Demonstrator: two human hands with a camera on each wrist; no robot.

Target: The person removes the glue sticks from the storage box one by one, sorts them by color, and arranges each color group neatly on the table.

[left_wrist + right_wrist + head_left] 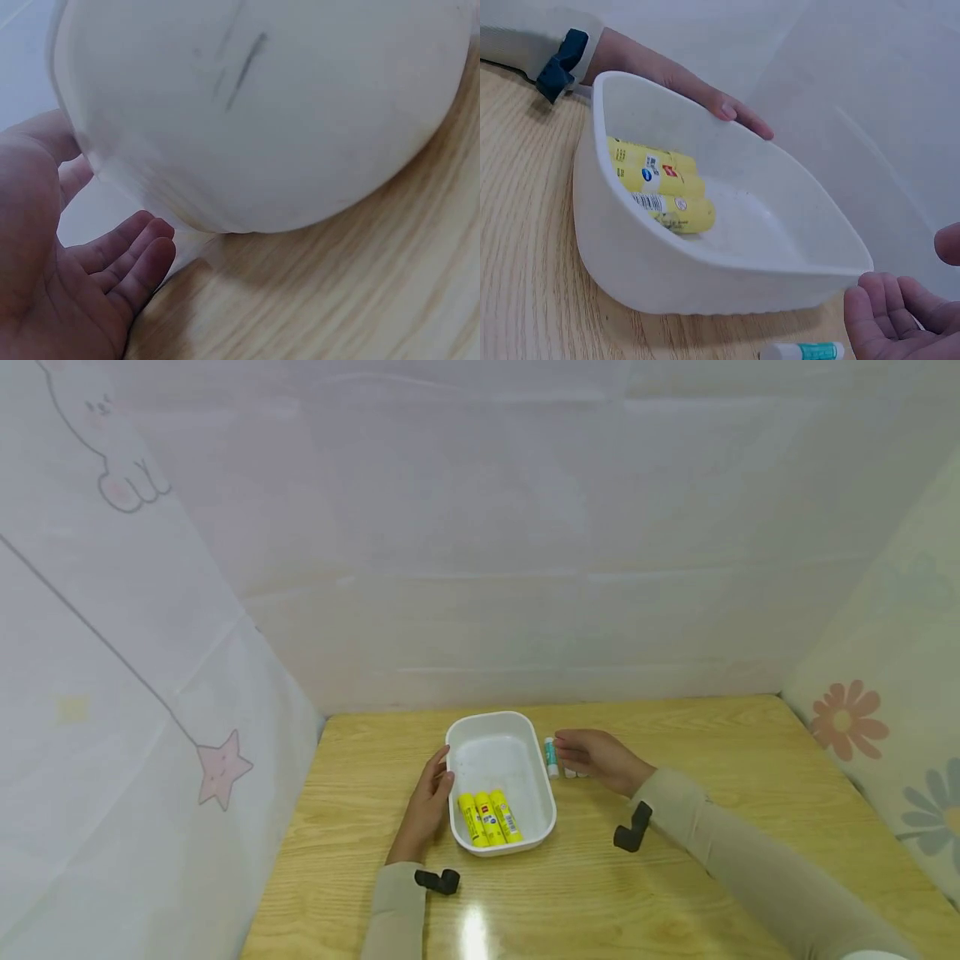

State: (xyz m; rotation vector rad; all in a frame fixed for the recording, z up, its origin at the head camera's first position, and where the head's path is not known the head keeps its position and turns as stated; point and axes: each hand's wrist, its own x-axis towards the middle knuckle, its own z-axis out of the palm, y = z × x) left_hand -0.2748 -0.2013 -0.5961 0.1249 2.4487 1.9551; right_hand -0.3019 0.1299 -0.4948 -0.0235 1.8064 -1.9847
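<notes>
Counter (585,902): flat wood, carries everything. White bin (501,760) sits on it, long side running away from the person, so both long walls are probably easy to reach. Left hand (429,797) rests at the bin's left wall, fingers loose, thumb at the rim; reads as steadying, not a firm grip. Right hand (603,758) is beyond the right wall, fingers loosely bent, thumb apart, nothing pinched; over the small stuff, probably there for reach. 3 yellow tubes (489,818) lie side by side in the near end of the bin, likely so they don't roll. 1 teal-and-white tube (552,757) lies on the counter just beside the bin's right wall, near the right fingertips. 2 pale ends (570,772) peek from under that hand; rest hidden, can't tell what.
</notes>
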